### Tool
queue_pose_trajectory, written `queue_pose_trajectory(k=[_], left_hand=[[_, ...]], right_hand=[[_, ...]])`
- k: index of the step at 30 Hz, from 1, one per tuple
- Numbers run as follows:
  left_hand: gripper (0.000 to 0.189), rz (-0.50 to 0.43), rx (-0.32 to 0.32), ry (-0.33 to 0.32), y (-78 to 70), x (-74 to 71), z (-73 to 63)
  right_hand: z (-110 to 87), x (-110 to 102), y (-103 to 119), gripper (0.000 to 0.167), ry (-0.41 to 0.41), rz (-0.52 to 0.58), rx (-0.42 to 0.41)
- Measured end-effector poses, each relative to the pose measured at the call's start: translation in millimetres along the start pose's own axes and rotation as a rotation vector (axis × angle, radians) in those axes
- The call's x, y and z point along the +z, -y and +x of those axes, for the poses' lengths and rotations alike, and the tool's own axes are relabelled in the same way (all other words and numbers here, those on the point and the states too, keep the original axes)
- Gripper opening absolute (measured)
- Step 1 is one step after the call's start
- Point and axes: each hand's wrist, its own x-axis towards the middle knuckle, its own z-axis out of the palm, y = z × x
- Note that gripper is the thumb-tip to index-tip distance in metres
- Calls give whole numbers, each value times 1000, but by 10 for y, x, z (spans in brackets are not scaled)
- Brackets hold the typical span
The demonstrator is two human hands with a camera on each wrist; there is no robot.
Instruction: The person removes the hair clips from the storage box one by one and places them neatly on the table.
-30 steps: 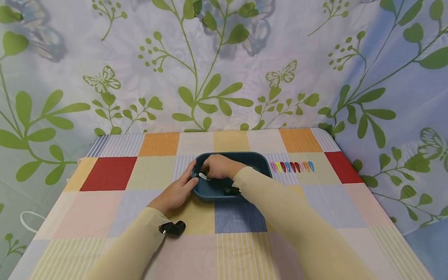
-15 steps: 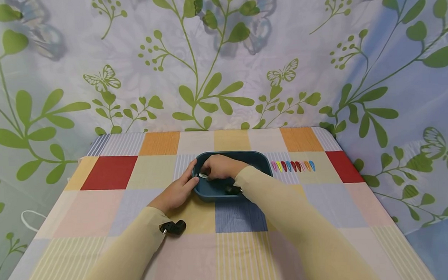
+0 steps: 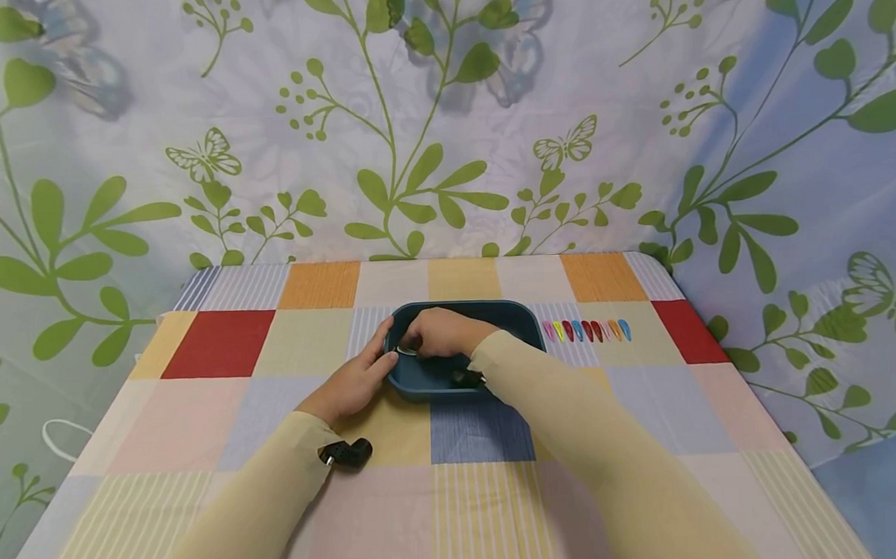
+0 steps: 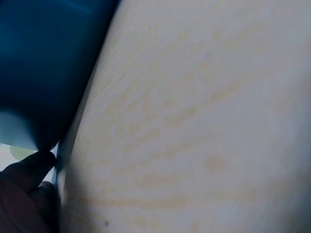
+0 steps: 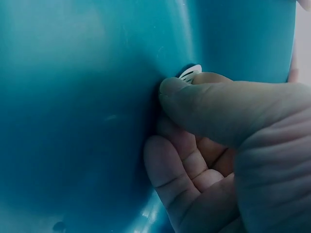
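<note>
Inside a dark blue plastic bin, my right hand reaches down near the left wall. The right wrist view shows its thumb and forefinger pinching a white snap hair clip, with only the clip's slotted end showing past the thumb. The clip lies close against the bin's inner corner. My left hand rests against the bin's left side, fingers stretched along the rim. In the left wrist view its fingertips touch the outside of the bin.
Right of the bin, several coloured snap hair clips lie in a row on the patchwork tablecloth. A floral curtain hangs behind the table. A white cable loop shows at the left edge.
The white hair clip has turned slightly in my right fingers, so less of its face shows in the head view. Both hands have otherwise stayed in place.
</note>
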Motion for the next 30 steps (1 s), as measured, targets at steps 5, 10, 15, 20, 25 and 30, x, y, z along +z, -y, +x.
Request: queue_pose_trajectory(k=[5, 10, 15, 20, 25, 30], left_hand=[[67, 6, 0, -2, -9, -4, 1], [67, 11, -3, -3, -10, -5, -4], [66, 15, -1, -4, -2, 0, -9], [66, 4, -8, -3, 4, 2, -5], [66, 7, -7, -1, -5, -2, -8], [66, 19, -4, -6, -7, -6, -15]], right_hand=[[28, 16, -6, 32, -3, -21, -3], [35, 29, -5, 31, -25, -4, 12], [21, 49, -15, 35, -29, 69, 63], [19, 55, -48, 41, -31, 112, 57], [2, 32, -77, 46, -42, 161, 57], [-28, 20, -117, 47, -44, 253, 70]])
